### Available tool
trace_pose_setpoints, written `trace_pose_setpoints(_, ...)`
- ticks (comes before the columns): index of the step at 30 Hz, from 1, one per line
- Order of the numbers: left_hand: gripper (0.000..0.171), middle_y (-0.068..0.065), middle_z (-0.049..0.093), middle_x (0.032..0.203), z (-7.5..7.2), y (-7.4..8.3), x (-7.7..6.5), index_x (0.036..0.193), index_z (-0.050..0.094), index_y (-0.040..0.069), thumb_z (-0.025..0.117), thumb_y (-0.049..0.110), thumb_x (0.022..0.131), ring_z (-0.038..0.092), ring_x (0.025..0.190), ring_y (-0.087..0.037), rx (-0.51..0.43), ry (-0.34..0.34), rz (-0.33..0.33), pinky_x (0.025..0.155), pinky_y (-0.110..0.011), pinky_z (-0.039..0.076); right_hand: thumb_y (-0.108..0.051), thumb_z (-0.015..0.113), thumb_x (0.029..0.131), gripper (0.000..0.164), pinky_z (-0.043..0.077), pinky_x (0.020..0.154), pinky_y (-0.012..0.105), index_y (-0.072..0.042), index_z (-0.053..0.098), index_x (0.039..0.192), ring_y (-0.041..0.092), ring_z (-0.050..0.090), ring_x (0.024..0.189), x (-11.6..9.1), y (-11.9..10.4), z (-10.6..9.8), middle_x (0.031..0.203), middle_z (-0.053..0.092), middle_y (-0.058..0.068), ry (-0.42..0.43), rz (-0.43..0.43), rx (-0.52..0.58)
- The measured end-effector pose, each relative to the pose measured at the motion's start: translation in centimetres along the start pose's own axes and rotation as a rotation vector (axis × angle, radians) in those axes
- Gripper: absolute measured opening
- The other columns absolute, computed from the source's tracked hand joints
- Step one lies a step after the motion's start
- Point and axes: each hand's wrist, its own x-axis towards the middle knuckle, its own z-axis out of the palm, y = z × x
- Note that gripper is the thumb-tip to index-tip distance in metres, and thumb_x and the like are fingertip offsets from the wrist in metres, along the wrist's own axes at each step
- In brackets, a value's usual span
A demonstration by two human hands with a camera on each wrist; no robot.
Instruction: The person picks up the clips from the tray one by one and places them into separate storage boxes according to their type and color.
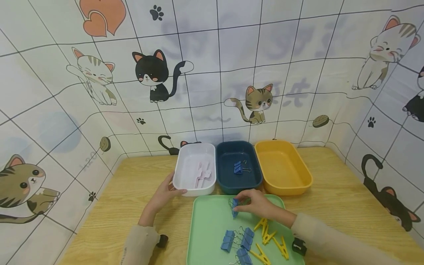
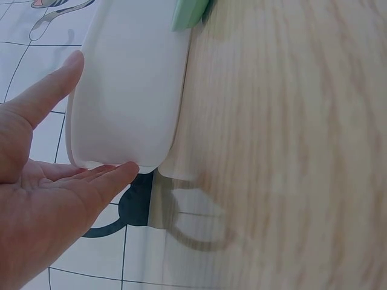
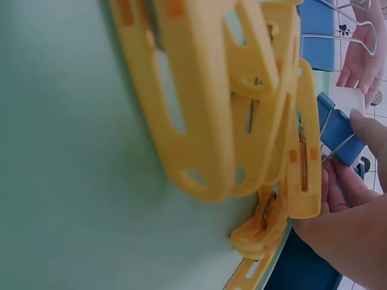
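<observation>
My right hand point(image 1: 255, 204) pinches a blue binder clip point(image 1: 235, 208) between thumb and fingers, over the far part of the green tray point(image 1: 207, 224). The same clip shows at the right of the right wrist view. My left hand point(image 1: 165, 193) touches the near left corner of the white bin point(image 1: 188, 158), with its fingers extended along the side and its thumb at the front. Three other blue binder clips point(image 1: 228, 241) lie on the tray beside several yellow clothespins point(image 1: 260, 254). A blue binder clip point(image 1: 238, 168) sits inside the navy bin point(image 1: 228, 156).
Pale pink clip-like pieces point(image 1: 202, 175) lie in the white bin. To the right of the navy bin stands a yellow bin point(image 1: 281, 165). All three bins line up behind the tray on a wooden table point(image 1: 145, 173), close to a cat-patterned cloth backdrop point(image 1: 205, 88).
</observation>
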Motion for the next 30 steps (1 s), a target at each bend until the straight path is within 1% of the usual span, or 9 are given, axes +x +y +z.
trace_pose_setpoints(8, 0.093, -0.023, 0.023, 0.172, 0.0, 0.0, 0.0, 0.168, 0.020, 0.005, 0.078, 0.011, 0.096, 0.035, 0.153, -0.050, 0.003, 0.000, 0.001, 0.118, -0.060, 0.043, -0.024, 0.085, 0.091, 0.027, 0.059, 0.079, 0.022, -0.004, 0.077, 0.108, 0.015, 0.068, 0.093, 0.1, 0.1, 0.0, 0.099, 0.075, -0.001, -0.005, 0.004, -0.016)
trace_pose_setpoints(12, 0.094, -0.023, 0.023, 0.172, 0.0, 0.0, 0.0, 0.168, 0.019, 0.005, 0.079, 0.011, 0.096, 0.033, 0.153, -0.051, 0.008, 0.001, -0.004, 0.118, -0.061, 0.042, -0.023, 0.085, 0.091, 0.027, 0.059, 0.079, 0.023, -0.004, 0.076, 0.108, 0.015, 0.069, 0.093, 0.1, 0.0, -0.1, 0.099, 0.075, -0.001, -0.019, -0.011, -0.013)
trace_pose_setpoints(16, 0.095, -0.023, 0.023, 0.172, 0.0, 0.0, -0.1, 0.168, 0.019, 0.005, 0.079, 0.012, 0.096, 0.033, 0.153, -0.051, 0.012, 0.004, -0.010, 0.118, -0.061, 0.042, -0.023, 0.085, 0.091, 0.026, 0.060, 0.079, 0.024, -0.005, 0.077, 0.107, 0.014, 0.069, 0.094, 0.1, -0.4, -0.3, 0.100, 0.076, -0.001, -0.016, -0.027, -0.016)
trace_pose_setpoints(19, 0.094, -0.023, 0.022, 0.172, 0.0, 0.1, -0.1, 0.168, 0.019, 0.005, 0.079, 0.012, 0.096, 0.033, 0.153, -0.052, 0.014, 0.006, -0.011, 0.118, -0.061, 0.042, -0.024, 0.085, 0.091, 0.026, 0.060, 0.079, 0.024, -0.005, 0.077, 0.108, 0.012, 0.068, 0.093, 0.2, -0.8, -0.5, 0.100, 0.075, -0.002, -0.011, -0.022, -0.025)
trace_pose_setpoints(25, 0.094, -0.023, 0.022, 0.173, 0.0, 0.1, -0.1, 0.168, 0.019, 0.006, 0.079, 0.012, 0.096, 0.033, 0.153, -0.052, 0.018, 0.007, -0.013, 0.118, -0.062, 0.042, -0.025, 0.084, 0.092, 0.026, 0.060, 0.078, 0.024, -0.006, 0.078, 0.108, 0.013, 0.067, 0.092, 0.3, -1.6, -0.9, 0.099, 0.075, -0.003, -0.009, -0.013, -0.029)
trace_pose_setpoints(30, 0.095, -0.022, 0.022, 0.173, -0.1, 0.0, -0.1, 0.168, 0.019, 0.006, 0.079, 0.012, 0.095, 0.034, 0.153, -0.051, 0.012, 0.005, -0.008, 0.118, -0.062, 0.042, -0.025, 0.085, 0.091, 0.027, 0.059, 0.077, 0.024, -0.006, 0.078, 0.109, 0.014, 0.067, 0.092, 0.3, -2.0, -1.2, 0.101, 0.076, -0.001, 0.001, -0.021, -0.038)
